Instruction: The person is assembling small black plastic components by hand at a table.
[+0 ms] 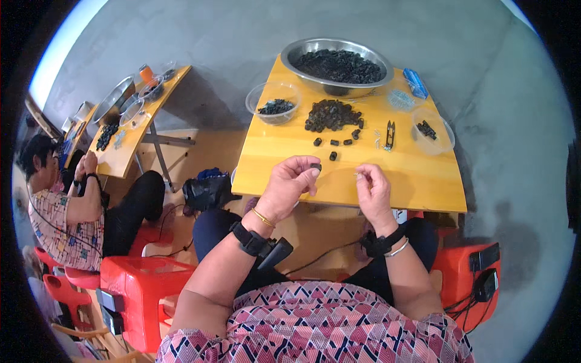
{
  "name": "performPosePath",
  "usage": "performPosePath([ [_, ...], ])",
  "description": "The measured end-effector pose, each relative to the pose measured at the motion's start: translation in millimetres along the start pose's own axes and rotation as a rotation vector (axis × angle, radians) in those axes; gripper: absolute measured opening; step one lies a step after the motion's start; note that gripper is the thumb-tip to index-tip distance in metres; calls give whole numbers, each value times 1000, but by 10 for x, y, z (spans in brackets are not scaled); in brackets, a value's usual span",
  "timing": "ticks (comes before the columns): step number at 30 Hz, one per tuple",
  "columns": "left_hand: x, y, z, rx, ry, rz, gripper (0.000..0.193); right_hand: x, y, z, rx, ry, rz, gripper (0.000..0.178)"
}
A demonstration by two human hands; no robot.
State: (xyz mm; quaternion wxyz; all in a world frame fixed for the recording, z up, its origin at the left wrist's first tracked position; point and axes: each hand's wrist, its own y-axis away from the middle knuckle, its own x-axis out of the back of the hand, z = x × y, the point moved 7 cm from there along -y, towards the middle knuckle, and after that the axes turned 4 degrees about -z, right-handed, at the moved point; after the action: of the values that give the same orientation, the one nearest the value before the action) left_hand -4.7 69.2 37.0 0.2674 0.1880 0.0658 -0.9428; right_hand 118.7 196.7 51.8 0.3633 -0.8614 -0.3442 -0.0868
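Observation:
My left hand [283, 186] is at the near edge of the yellow table, thumb and forefinger closed on a small black cylindrical piece [316, 166]. To its right, my right hand [374, 192] pinches a tiny pale item at its fingertips, too small to name. Beyond the hands lie several loose black pieces [333, 156], like the one I hold, in front of a heap of them [328, 115]. Thin silvery pins [377, 139] lie beside a pair of black thread snips [390, 135] on the right.
A steel basin [290, 59] full of black pieces stands at the back. Clear bowls with small black parts flank the table, left [253, 109] and right [446, 142]. Near a blue box [415, 83] lie pale bits [400, 100]. Another person [66, 212] works at a table on the left.

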Motion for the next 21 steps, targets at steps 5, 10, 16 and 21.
performPosePath([
  [5,-124,268,254,-67,147,-75,18,15,12,136,9,-59,12,8],
  [10,-315,484,490,-236,259,-238,15,-5,47,287,-81,-232,-32,8],
  [16,-404,652,618,-265,298,-279,15,-17,55,411,-188,-370,-3,11],
  [21,-374,687,651,-311,-13,-201,14,18,67,367,-224,-425,-18,10],
])
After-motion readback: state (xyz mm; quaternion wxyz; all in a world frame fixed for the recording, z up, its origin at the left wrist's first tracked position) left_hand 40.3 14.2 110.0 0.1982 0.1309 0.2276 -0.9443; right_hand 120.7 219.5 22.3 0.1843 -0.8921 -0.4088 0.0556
